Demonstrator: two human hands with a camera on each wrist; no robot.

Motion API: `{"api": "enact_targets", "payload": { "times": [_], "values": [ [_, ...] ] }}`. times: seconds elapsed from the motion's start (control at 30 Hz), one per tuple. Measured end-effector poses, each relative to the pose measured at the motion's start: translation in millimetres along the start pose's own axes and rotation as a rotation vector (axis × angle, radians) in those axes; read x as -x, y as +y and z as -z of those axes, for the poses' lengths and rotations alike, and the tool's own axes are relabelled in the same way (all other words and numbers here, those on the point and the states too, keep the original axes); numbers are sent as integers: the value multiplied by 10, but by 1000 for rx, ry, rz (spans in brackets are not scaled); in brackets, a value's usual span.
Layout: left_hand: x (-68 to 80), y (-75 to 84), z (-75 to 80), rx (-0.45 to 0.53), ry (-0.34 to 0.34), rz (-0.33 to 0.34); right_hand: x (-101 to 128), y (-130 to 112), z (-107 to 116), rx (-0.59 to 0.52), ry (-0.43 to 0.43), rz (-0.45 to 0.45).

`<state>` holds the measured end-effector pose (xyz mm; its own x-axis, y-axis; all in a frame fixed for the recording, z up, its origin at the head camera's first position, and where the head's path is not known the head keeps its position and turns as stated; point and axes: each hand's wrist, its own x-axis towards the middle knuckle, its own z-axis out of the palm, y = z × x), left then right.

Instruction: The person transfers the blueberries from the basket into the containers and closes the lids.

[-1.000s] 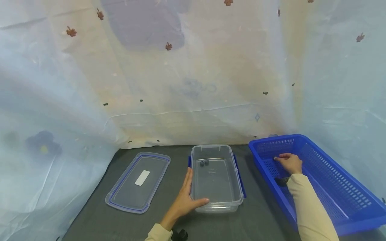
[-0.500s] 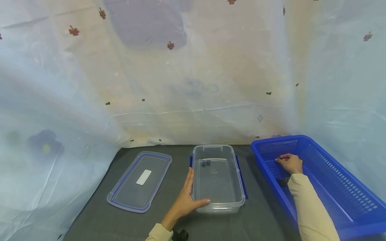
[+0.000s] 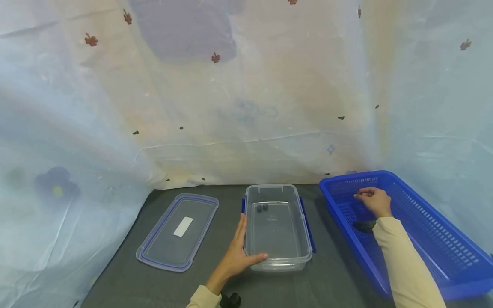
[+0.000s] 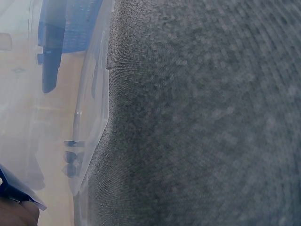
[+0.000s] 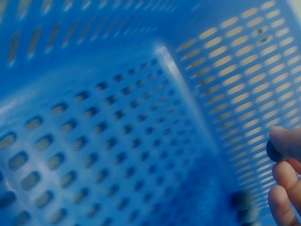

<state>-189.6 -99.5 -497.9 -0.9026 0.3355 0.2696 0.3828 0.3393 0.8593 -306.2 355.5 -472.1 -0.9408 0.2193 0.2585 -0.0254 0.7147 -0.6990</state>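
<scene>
My right hand (image 3: 375, 201) is inside the blue basket (image 3: 423, 209), pinching a small dark round blueberry (image 5: 274, 151) between thumb and fingers. Below that hand in the right wrist view, more dark round berries (image 5: 242, 200) show blurred near the basket's end wall. My left hand (image 3: 233, 252) rests at the near left corner of the clear plastic box (image 3: 277, 239), fingers straight along its side and thumb over the front rim. Two dark blueberries (image 3: 262, 207) lie inside the box toward the far left; through its wall they appear as dark spots in the left wrist view.
A clear lid (image 3: 163, 252) with a blue seal and white label lies flat on the grey tabletop (image 3: 127, 286), left of the box. Blue side clips (image 3: 308, 226) hang out from the box. A patterned curtain (image 3: 246, 94) closes off the back and sides.
My right hand has lifted slightly and shifted a little right inside the basket, with a dark berry now visible at its fingertips. The left hand and box stay put.
</scene>
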Motion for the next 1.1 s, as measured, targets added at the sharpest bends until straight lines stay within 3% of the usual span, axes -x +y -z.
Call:
{"api": "enact_targets", "payload": {
  "times": [0.4, 0.67, 0.87, 1.1],
  "values": [
    [2, 11, 17, 16, 2, 3, -10, -489, 234, -9, 66, 90],
    [3, 11, 8, 23, -1, 6, 84, -932, 323, -120, -15, 79],
    [-11, -26, 2, 13, -3, -4, 178, -1247, 243, -193, -26, 121],
    [-11, -17, 3, 28, 2, -7, 280, -1550, -6, -260, -45, 199]
  ]
}}
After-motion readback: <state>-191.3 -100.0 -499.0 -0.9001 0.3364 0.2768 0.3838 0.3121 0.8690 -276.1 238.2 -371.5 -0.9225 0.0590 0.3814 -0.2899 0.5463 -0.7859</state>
